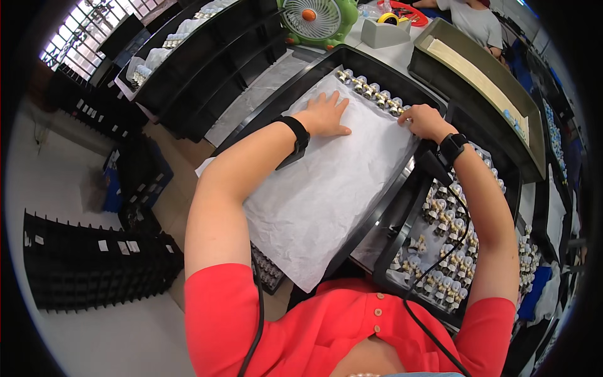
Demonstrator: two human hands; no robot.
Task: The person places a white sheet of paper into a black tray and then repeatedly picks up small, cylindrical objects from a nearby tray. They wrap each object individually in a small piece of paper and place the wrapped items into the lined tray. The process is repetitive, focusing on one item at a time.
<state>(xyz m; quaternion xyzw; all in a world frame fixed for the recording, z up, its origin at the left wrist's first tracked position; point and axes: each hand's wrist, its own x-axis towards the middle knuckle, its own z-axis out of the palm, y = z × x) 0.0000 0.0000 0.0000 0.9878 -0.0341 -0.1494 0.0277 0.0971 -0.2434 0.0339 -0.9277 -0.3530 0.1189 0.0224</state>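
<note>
A white paper sheet [320,195] covers most of a black tray [352,56] in front of me and hangs over its near edge. Spread flat on the sheet is my left hand [325,114], fingers apart and holding nothing. Along the tray's far side, past the sheet's edge, runs a row of small clear-domed bulbs [370,91] with metal bases. My right hand [424,122] is at the right end of this row, thumb and forefinger bent together by the last bulb and the sheet's corner. What its fingertips grip is hidden.
To the right, a second black tray [380,276] holds many similar bulbs. A long olive bin [477,81] stands beyond it. A green fan [317,22] is at the back. Stacked black trays [207,75] rise at left. Black cables trail from both wristbands. Another person [471,25] sits at the far right.
</note>
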